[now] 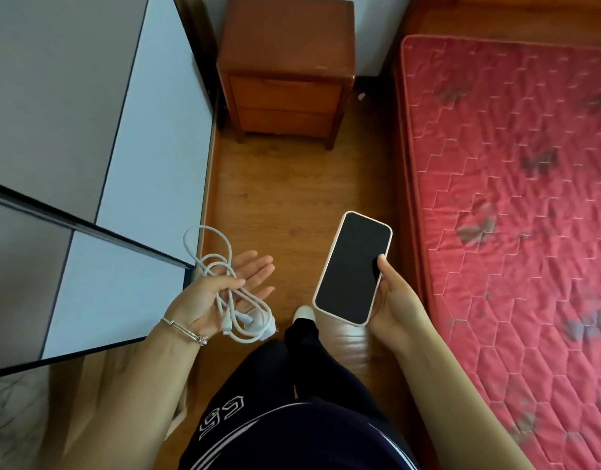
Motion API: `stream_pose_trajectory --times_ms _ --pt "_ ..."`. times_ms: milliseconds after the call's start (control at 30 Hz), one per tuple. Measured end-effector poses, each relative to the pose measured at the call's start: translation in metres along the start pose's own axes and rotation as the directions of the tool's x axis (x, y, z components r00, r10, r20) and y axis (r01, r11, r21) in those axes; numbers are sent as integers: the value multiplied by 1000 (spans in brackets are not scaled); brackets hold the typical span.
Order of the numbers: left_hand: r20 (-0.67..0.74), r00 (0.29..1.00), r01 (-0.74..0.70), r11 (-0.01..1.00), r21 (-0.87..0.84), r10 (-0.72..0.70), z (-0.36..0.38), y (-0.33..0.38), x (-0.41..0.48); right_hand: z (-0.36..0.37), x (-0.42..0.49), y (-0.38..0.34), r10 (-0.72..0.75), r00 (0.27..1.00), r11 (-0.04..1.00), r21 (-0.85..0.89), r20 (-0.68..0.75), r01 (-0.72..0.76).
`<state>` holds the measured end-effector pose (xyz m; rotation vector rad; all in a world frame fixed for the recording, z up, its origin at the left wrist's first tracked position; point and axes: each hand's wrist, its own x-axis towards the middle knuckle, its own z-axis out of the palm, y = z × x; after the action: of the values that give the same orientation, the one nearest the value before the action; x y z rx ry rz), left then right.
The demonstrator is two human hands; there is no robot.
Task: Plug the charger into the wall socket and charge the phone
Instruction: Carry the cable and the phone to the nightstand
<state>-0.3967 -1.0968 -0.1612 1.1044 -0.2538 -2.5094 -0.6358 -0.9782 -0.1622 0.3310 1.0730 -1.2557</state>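
Observation:
A white charger (239,313), a coiled cable with its plug block hanging at the lower end, lies across the palm of my left hand (217,293). The thumb pins the cable while the fingers are spread. One loop of cable sticks up past the hand to the left. My right hand (394,300) holds a phone (353,268) with a dark screen and a pale case, screen up, thumb on its right edge. No wall socket is visible.
A wooden nightstand (285,62) with two drawers stands ahead against the white wall. A bed with a red quilted mattress (516,184) fills the right. A wardrobe with grey and white panels (99,130) lines the left. Wooden floor (285,184) runs between them.

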Motion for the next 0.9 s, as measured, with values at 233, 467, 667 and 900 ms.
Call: stream_pose_trajectory --times_ms 233,467,667,900 --pt "0 999 -38 999 12 38 21 25 26 5 24 -34 7 1000 1000 -20 -28 -8" --pt "5 1000 -21 1000 11 21 18 69 63 33 61 -62 11 1000 1000 -5 -7 -11" --pt "33 999 -20 1000 24 19 23 128 100 80 97 -89 -7 1000 1000 21 -16 8" --pt "56 998 -1 1000 8 1 32 188 129 135 133 -118 -29 1000 1000 4 10 29"
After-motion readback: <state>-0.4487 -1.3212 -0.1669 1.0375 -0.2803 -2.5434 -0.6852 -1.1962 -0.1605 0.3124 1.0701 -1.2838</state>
